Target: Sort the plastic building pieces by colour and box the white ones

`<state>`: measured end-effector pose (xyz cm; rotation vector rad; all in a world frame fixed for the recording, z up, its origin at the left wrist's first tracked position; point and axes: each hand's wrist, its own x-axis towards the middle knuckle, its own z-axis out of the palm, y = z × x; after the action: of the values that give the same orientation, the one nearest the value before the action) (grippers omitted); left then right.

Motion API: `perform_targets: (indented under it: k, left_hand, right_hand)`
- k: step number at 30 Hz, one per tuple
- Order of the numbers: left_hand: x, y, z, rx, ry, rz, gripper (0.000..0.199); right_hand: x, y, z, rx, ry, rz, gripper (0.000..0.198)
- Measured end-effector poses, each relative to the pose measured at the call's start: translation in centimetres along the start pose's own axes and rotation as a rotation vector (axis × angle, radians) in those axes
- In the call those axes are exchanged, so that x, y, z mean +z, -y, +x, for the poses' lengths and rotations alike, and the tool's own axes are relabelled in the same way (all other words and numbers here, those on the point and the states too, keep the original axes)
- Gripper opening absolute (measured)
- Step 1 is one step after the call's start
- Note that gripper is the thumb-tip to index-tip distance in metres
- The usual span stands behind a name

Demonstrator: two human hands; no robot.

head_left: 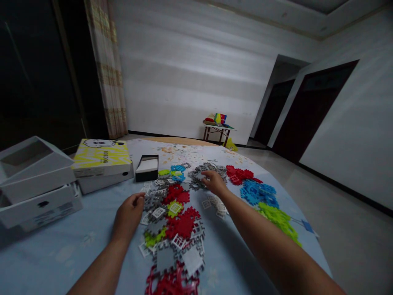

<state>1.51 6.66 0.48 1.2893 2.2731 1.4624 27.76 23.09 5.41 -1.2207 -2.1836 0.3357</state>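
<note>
My left hand [130, 211] rests at the left edge of a long mixed pile, its fingers curled together beside grey interlocking plastic pieces [152, 200]. Whatever those fingers may hold is hidden. Reaching forward, my right hand [215, 182] is over a heap of grey toothed building pieces [207, 170], fingers stretched out and slightly apart. In the mixed pile lie red pieces [182, 223], lime green pieces [155, 237], flat grey squares [166, 259] and white window-like frames [178, 241]. More white frames [216, 205] lie below my right wrist.
Sorted heaps of red [239, 174], blue [259, 192] and lime green pieces [279, 221] line the table's right side. A black-edged open box [147, 168], a yellow shoebox [102, 157] and stacked white boxes [37, 176] stand left. A pale blue floral cloth [92, 241] covers the table.
</note>
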Motion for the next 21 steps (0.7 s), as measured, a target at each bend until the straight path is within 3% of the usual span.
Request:
perform_targets:
  k: [5,9,16,21]
  left_hand:
    - [-0.1,-0.1,-0.1,0.001,0.0,0.011,0.04]
    - [-0.1,0.0,-0.1,0.007,-0.001,0.004,0.04]
    - [-0.1,-0.2,-0.1,0.018,-0.009,0.003,0.04]
    - [-0.2,-0.2,-0.1,0.012,0.01,0.024,0.043]
  right_hand:
    - [2.8,2.8,-3.7,-0.183,0.216,0.063,0.025]
    - [3.5,5.4,-5.2,-0.273,0.27,0.087,0.018]
    - [4.5,7.3,-6.2,-0.19,0.326,-0.022,0.029]
    - [4.8,6.8,-6.9,-0.118,0.258,0.182,0.038]
